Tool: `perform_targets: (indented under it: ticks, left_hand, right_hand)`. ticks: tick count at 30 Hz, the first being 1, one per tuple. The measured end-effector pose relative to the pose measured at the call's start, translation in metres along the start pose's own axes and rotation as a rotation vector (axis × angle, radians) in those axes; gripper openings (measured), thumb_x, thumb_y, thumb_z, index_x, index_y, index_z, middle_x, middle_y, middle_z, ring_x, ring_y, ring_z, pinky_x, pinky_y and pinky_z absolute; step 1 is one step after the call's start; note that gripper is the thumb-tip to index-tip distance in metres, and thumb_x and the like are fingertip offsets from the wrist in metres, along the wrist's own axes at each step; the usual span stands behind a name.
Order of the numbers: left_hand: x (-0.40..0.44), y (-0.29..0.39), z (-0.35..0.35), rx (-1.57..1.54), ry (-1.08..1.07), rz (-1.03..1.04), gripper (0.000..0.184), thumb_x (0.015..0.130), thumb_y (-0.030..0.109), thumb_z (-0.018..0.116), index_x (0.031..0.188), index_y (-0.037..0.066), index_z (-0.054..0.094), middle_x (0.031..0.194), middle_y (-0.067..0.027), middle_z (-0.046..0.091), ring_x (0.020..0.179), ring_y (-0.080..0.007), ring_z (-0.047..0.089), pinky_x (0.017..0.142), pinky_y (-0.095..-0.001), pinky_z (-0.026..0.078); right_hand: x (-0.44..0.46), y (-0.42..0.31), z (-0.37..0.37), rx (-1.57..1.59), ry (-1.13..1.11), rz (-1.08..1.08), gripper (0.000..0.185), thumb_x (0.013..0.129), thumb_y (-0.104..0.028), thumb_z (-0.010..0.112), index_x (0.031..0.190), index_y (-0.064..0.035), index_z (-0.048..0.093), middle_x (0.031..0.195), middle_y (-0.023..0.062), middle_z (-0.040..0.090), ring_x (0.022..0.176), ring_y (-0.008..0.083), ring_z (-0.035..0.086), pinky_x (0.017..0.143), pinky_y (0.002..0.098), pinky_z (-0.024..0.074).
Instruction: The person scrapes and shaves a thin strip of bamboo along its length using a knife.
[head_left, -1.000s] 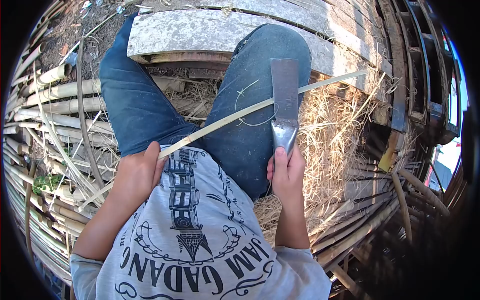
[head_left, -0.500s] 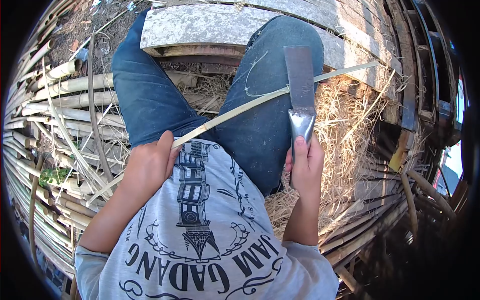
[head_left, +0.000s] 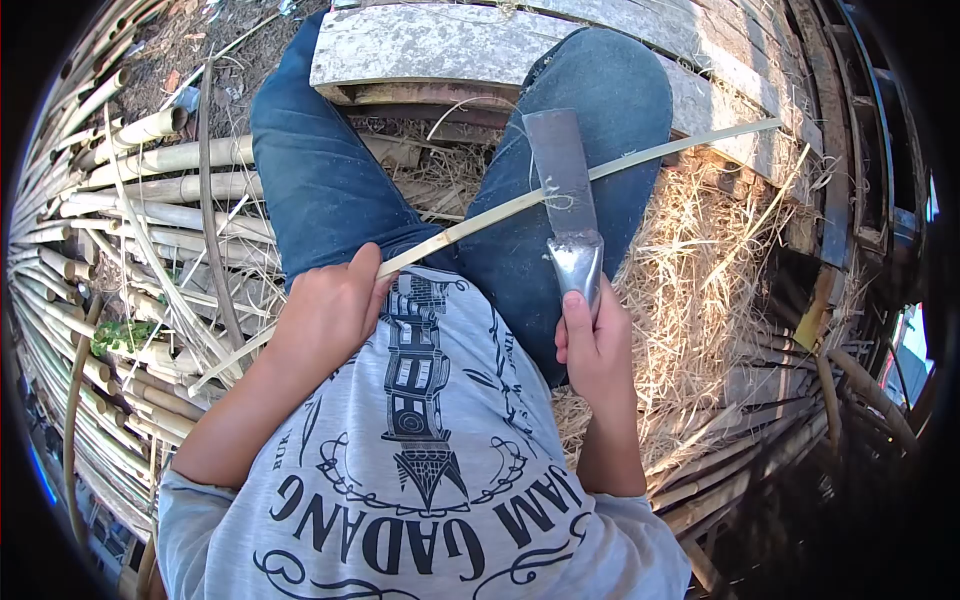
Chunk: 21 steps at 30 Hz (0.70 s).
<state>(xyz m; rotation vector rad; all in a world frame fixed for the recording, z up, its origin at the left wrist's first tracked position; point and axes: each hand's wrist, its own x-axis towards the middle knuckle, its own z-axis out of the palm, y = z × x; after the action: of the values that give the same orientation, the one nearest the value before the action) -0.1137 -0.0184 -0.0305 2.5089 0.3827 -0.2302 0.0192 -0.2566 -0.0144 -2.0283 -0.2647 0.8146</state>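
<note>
My left hand [head_left: 330,312] is closed round a long, thin bamboo strip [head_left: 490,217] in front of my belly. The strip slants up to the right across my thigh, and its other end sticks out behind my fist. A broad-bladed knife [head_left: 563,165] with a shiny metal socket is in my right hand [head_left: 598,345], thumb lying along the handle. Its blade crosses over the strip above my right knee, tilted to the left. At the blade, a thin curled shaving [head_left: 470,100] hangs loose near the strip.
A weathered wooden pallet [head_left: 430,45] lies in front of my knees. Straw-like shavings [head_left: 690,300] are heaped on my right. Bamboo poles [head_left: 170,160] are stacked on my left, beside a small green plant [head_left: 118,337]. Dark wooden framing [head_left: 835,150] stands at the far right.
The knife has moved left along the strip toward my left hand, and its blade leans further left. The curled shaving has shifted left with it. The whole view has shifted slightly.
</note>
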Motion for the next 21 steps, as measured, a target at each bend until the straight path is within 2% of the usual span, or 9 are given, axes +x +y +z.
perform_targets:
  ticks: [4, 8, 11, 13, 15, 17, 19, 20, 21]
  left_hand:
    - [0.006, 0.004, 0.003, 0.005, 0.028, 0.005, 0.018, 0.091, 0.016, 0.054, 0.085, 0.001, 0.044, 0.054, -0.0178, 0.052, 0.051, -0.0378, 0.056, 0.047, -0.0458, 0.043]
    - [0.004, 0.000, 0.004, 0.011, 0.024, 0.008, 0.019, 0.092, 0.016, 0.053, 0.084, 0.002, 0.043, 0.053, -0.0178, 0.051, 0.050, -0.0378, 0.055, 0.046, -0.0461, 0.042]
    - [0.009, 0.001, 0.004, -0.011, 0.039, 0.031, 0.019, 0.092, 0.017, 0.052, 0.084, 0.002, 0.043, 0.053, -0.0181, 0.051, 0.050, -0.0382, 0.055, 0.046, -0.0463, 0.042]
    - [0.010, 0.002, 0.006, -0.024, 0.052, 0.028, 0.019, 0.092, 0.017, 0.052, 0.083, 0.001, 0.043, 0.052, -0.0182, 0.050, 0.049, -0.0383, 0.054, 0.045, -0.0462, 0.042]
    - [0.012, 0.003, 0.005, -0.006, 0.055, 0.033, 0.019, 0.092, 0.016, 0.052, 0.083, 0.001, 0.044, 0.052, -0.0180, 0.050, 0.049, -0.0378, 0.055, 0.045, -0.0458, 0.042]
    - [0.013, 0.001, 0.006, -0.007, 0.042, 0.040, 0.019, 0.092, 0.016, 0.052, 0.083, 0.002, 0.043, 0.052, -0.0180, 0.050, 0.050, -0.0376, 0.055, 0.045, -0.0459, 0.042]
    - [0.015, 0.003, 0.008, -0.023, 0.035, 0.034, 0.020, 0.093, 0.016, 0.052, 0.082, 0.002, 0.043, 0.053, -0.0179, 0.050, 0.050, -0.0375, 0.055, 0.046, -0.0459, 0.042]
    - [0.017, 0.005, 0.006, -0.033, 0.040, 0.034, 0.020, 0.093, 0.016, 0.052, 0.082, 0.002, 0.043, 0.053, -0.0178, 0.051, 0.050, -0.0374, 0.055, 0.046, -0.0459, 0.042]
    - [0.018, 0.006, 0.005, -0.041, 0.046, 0.034, 0.020, 0.093, 0.016, 0.052, 0.082, 0.002, 0.043, 0.053, -0.0177, 0.051, 0.051, -0.0374, 0.055, 0.046, -0.0459, 0.041]
  right_hand:
    - [0.006, 0.004, -0.012, 0.240, 0.160, 0.086, 0.027, 0.095, -0.026, 0.051, 0.097, 0.0002, 0.054, 0.055, 0.0023, 0.051, 0.045, 0.0078, 0.049, 0.044, 0.0234, 0.0384]
    - [-0.007, -0.005, 0.006, 0.089, -0.040, 0.026, 0.027, 0.096, -0.027, 0.047, 0.098, -0.0007, 0.053, 0.054, 0.0003, 0.048, 0.044, 0.0056, 0.046, 0.042, 0.0189, 0.0356]
    - [0.001, 0.003, -0.012, 0.114, -0.020, 0.060, 0.027, 0.096, -0.027, 0.048, 0.099, -0.0009, 0.053, 0.054, 0.0005, 0.048, 0.044, 0.0057, 0.046, 0.043, 0.0192, 0.0356]
    - [0.001, 0.003, 0.001, 0.307, 0.133, 0.086, 0.029, 0.097, -0.029, 0.046, 0.099, -0.0009, 0.053, 0.056, -0.0004, 0.047, 0.046, 0.0049, 0.045, 0.042, 0.0194, 0.0362]
    - [-0.006, -0.003, 0.007, 0.088, -0.030, 0.054, 0.033, 0.098, -0.032, 0.044, 0.100, -0.0001, 0.053, 0.056, -0.0003, 0.046, 0.045, 0.0045, 0.044, 0.042, 0.0196, 0.0358]
    - [-0.006, -0.008, 0.005, 0.166, -0.045, 0.098, 0.036, 0.098, -0.034, 0.043, 0.100, 0.0007, 0.053, 0.055, 0.0005, 0.046, 0.045, 0.0046, 0.044, 0.040, 0.0200, 0.0348]
    - [-0.001, -0.005, -0.003, 0.232, -0.132, 0.134, 0.035, 0.098, -0.036, 0.038, 0.090, -0.0028, 0.048, 0.056, 0.0046, 0.048, 0.041, 0.0075, 0.045, 0.039, 0.0210, 0.0369]
    - [-0.001, -0.001, -0.005, 0.323, -0.139, 0.157, 0.039, 0.097, -0.038, 0.044, 0.098, 0.0006, 0.053, 0.056, 0.0020, 0.048, 0.044, 0.0053, 0.045, 0.039, 0.0203, 0.0345]
    - [0.000, 0.003, -0.007, 0.324, -0.146, 0.160, 0.039, 0.097, -0.038, 0.044, 0.098, 0.0006, 0.053, 0.056, 0.0020, 0.048, 0.044, 0.0053, 0.045, 0.039, 0.0203, 0.0345]
